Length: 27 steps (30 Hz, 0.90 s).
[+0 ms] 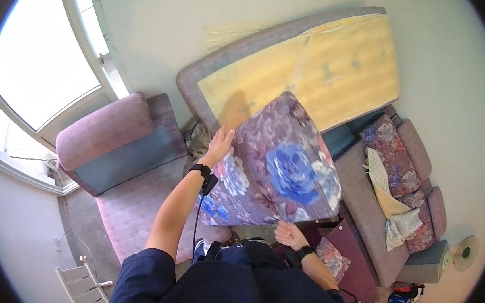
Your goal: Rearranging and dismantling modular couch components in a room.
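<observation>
In front of me a large sofa cushion [262, 170] in a purple cover with blue and white flowers stands tilted. My left hand [220, 146] steadies its left side, fingers stretched out and pressed along the fabric. At the lower edge, my right hand [289, 235] is closed in a fist against the cover, seemingly pinching the fabric there. What lies between those fingers is hidden. Behind the cushion, a long sofa piece [345, 69] with a yellow fabric face and a grey-mauve border rests against the wall.
A mauve sofa section [134, 202] is on the left, near a bright glass door [39, 47]. At right, another sofa section [352, 182] holds floral cushions [391, 151] and a crumpled cloth [402, 226]. A dark red table [356, 256] bears a small floral cushion [332, 259]. A white chair [83, 287] stands lower left.
</observation>
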Motion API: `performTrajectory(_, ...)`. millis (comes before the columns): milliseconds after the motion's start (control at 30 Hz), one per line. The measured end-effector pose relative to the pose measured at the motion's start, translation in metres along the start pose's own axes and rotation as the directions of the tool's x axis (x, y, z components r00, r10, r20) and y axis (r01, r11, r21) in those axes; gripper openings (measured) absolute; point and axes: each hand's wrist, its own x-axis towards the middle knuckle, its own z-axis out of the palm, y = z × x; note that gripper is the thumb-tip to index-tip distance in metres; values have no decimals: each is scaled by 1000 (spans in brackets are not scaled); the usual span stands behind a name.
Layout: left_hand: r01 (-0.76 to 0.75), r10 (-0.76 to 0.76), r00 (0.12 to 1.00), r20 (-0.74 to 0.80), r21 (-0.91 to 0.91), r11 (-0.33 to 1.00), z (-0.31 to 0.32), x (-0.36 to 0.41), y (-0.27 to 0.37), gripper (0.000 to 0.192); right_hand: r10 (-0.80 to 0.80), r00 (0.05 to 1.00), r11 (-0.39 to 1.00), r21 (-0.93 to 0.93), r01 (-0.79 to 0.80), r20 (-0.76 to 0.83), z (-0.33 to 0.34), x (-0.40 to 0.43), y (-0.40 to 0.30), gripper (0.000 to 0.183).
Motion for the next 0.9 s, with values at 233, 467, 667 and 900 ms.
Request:
performTrajectory(233,-130,101,961,256,102,986,9,-31,-28,57,163,932,983,-31,-182,-325,-57,-30,-28,26)
performTrajectory(467,-269,224,917,330,97,958,44,24,-46,61,188,932,982,51,-181,-310,-111,-52,24,20)
performTrajectory(667,180,-208,792,574,106,978,99,34,-3,62,120,978,983,158,-93,-173,-132,-75,31,17)
performTrajectory(900,-106,71,925,373,73,992,25,-37,-37,53,-17,881,948,274,165,-474,-131,-74,28,26)
